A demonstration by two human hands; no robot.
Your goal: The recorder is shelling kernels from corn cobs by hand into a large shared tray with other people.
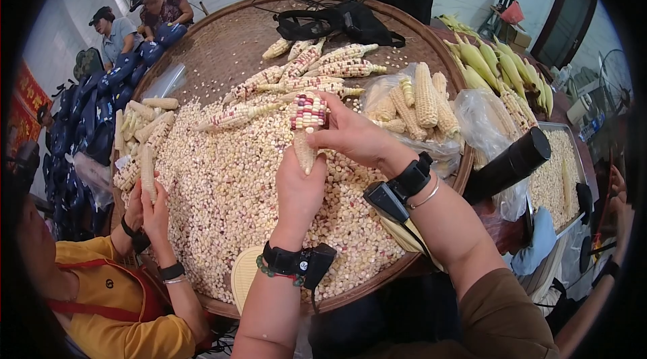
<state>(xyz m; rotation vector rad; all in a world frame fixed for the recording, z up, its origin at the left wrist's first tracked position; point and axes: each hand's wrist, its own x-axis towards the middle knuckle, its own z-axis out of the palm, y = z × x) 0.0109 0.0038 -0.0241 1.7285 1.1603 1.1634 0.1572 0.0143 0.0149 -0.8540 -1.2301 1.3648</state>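
My left hand (300,187) grips the bare lower end of a corn cob (306,126) held upright over a big round woven tray (222,42). The cob's top still carries white and purple kernels. My right hand (350,135) wraps the kernel-covered top, thumb pressed on the kernels. Both wrists wear black straps with small devices. Under my hands lies a thick heap of loose pale kernels (229,204).
Unshelled speckled cobs (303,72) lie at the tray's back, stripped cobs (421,103) in a plastic bag at right. A person in yellow (114,298) at left holds a cob (147,173). A metal pan of kernels (556,177), a black cylinder (509,165) and husked corn (505,66) are at right.
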